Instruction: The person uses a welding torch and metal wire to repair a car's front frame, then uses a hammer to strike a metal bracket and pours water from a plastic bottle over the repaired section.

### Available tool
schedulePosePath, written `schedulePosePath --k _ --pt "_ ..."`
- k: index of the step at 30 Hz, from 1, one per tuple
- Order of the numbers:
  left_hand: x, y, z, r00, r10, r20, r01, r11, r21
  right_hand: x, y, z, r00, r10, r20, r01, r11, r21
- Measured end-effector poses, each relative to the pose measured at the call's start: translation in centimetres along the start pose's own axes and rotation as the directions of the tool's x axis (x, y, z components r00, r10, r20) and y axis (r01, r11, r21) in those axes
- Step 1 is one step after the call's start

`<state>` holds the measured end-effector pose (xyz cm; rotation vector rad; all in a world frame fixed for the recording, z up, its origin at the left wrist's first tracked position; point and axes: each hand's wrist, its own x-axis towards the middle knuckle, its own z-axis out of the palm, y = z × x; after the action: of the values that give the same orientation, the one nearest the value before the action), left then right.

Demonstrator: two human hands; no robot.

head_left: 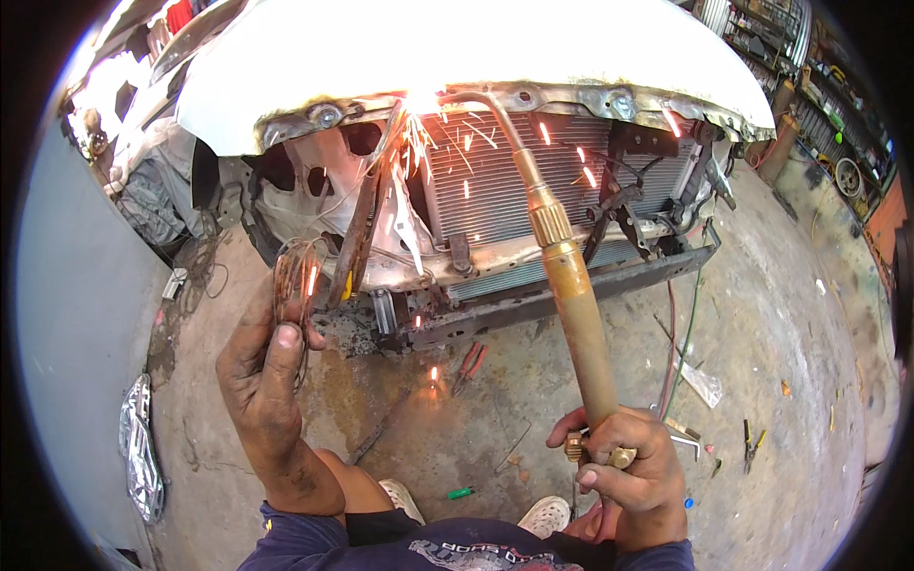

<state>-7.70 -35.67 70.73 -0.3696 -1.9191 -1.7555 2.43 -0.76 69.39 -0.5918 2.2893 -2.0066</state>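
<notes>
My right hand (633,466) is wrapped round the lower end of a brass gas welding torch (576,314), by its valve knobs. The torch's bent tip reaches up to the front edge of a white car hood (476,48), where a bright glow hides the metal and sparks fall. My left hand (271,371) pinches a coil of thin, copper-coloured wire (297,281). From the coil a strand seems to run up toward the glow, though glare blurs its end. Below the hood edge lies the exposed car front with its radiator (476,171).
A dark lower crossbar (571,293) spans the car front. On the concrete floor lie red-handled pliers (470,366), a green object (461,493), yellow-handled pliers (752,444) and red and green hoses (678,362). A clear headlight-like part (143,447) lies at left; cluttered shelves (838,105) stand at right.
</notes>
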Motion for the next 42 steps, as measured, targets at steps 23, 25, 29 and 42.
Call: schedulePosePath --k 23,25,29,42 --pt "0.2 0.2 0.7 1.000 -0.027 0.005 0.027 0.999 -0.028 -0.1 0.2 0.3 0.996 -0.073 -0.051 0.070 0.996 -0.051" --pt "0.2 0.0 0.7 1.000 -0.020 -0.001 0.020 1.000 -0.017 -0.2 0.3 0.1 0.997 -0.081 -0.014 0.081 0.996 -0.048" --pt "0.3 -0.1 0.5 1.000 -0.010 0.012 0.010 1.000 0.008 -0.1 0.3 0.1 0.997 -0.074 -0.015 0.073 0.997 -0.026" --pt "0.3 -0.2 0.8 1.000 -0.010 -0.001 0.010 0.999 -0.039 0.0 0.6 0.1 0.996 -0.091 -0.003 0.091 0.996 -0.007"
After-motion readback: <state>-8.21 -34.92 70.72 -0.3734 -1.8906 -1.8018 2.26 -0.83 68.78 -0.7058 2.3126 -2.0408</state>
